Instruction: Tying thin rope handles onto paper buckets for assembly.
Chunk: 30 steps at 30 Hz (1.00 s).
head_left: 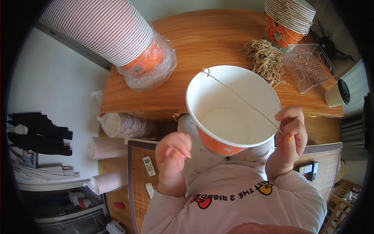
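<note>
A large paper bucket [228, 121], white inside and orange outside, tilts over my lap at the table's near edge. A thin tan cord [242, 98] stretches across its mouth, knotted through the far-left rim. My right hand [291, 132] pinches the cord's other end beside the right rim. My left hand [173, 156] hovers to the left of the bucket, apart from it, with fingers curled closed. Whatever it holds, if anything, is hidden. A tangled pile of tan cords [267, 61] lies on the table beyond the bucket.
On the wooden table [206, 35] stand a tall bagged stack of buckets [105, 31], another stack with cords [290, 23], a clear plastic tray [298, 58] with small bits, and a lidded cup [337, 94]. Remotes [149, 166] lie left of me, a phone [309, 170] right.
</note>
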Each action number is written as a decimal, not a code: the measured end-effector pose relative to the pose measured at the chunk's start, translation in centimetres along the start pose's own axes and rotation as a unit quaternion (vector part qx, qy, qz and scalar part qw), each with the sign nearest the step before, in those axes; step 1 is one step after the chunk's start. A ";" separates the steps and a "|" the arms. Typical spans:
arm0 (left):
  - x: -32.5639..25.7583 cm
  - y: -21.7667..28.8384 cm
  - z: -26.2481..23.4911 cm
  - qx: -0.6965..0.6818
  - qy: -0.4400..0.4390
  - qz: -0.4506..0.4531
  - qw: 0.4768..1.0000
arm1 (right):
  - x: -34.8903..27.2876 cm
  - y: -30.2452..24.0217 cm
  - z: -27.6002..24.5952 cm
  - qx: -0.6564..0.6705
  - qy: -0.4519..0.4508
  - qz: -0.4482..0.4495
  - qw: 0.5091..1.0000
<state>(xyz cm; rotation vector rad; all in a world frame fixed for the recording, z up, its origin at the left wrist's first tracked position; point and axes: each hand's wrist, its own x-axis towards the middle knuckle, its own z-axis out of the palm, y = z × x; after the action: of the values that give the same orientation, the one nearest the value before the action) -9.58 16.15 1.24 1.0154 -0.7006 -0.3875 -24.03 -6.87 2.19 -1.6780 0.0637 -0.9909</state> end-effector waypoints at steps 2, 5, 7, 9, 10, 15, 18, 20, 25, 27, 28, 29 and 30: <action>-0.3 0.5 0.2 0.020 -0.068 -0.049 0.996 | -0.4 0.0 0.3 0.007 0.006 -0.026 1.000; 0.2 0.9 0.4 0.040 -0.195 -0.085 0.976 | -1.2 -0.4 -0.2 -0.003 -0.010 -0.040 0.999; 0.7 0.7 0.5 0.047 -0.269 -0.092 0.958 | -1.1 -0.5 -0.5 -0.049 -0.043 -0.083 0.994; 0.9 0.2 1.2 0.052 -0.302 -0.167 0.937 | -0.8 -0.7 -0.1 -0.093 -0.060 -0.097 0.989; 0.8 -0.5 2.0 0.051 -0.306 -0.167 0.936 | -0.9 -0.3 0.0 -0.101 -0.066 -0.103 0.987; -0.1 -3.3 5.5 -0.017 -0.234 -0.346 0.908 | -0.3 -0.5 1.6 -0.125 -0.131 -0.062 0.982; -0.9 -4.9 6.7 -0.111 -0.175 -0.371 0.905 | -0.1 -0.6 2.1 -0.149 -0.154 -0.064 0.975; -1.0 -5.6 7.3 -0.134 -0.152 -0.370 0.907 | 0.0 -0.6 2.3 -0.156 -0.148 -0.066 0.974; -0.4 -6.4 7.4 -0.349 -0.079 -0.305 0.882 | 0.4 -0.7 2.7 -0.158 -0.171 -0.063 0.970; -0.4 -6.7 6.7 -0.379 -0.089 -0.288 0.875 | 0.4 -0.9 2.7 -0.155 -0.176 -0.065 0.970; -0.6 -6.8 6.5 -0.374 -0.030 -0.279 0.884 | 0.4 -1.0 2.7 -0.155 -0.180 -0.073 0.969; -0.5 -6.6 6.3 -0.368 0.028 -0.269 0.890 | 0.4 -0.9 2.7 -0.155 -0.184 -0.080 0.967; -0.4 -6.4 6.1 -0.368 0.030 -0.270 0.889 | 0.3 -0.8 2.8 -0.153 -0.184 -0.079 0.968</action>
<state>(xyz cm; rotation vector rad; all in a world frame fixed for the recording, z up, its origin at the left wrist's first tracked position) -13.90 9.39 -2.38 0.4653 -0.1534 -1.0165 -22.41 -4.60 3.01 -2.1573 -0.1738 -0.7966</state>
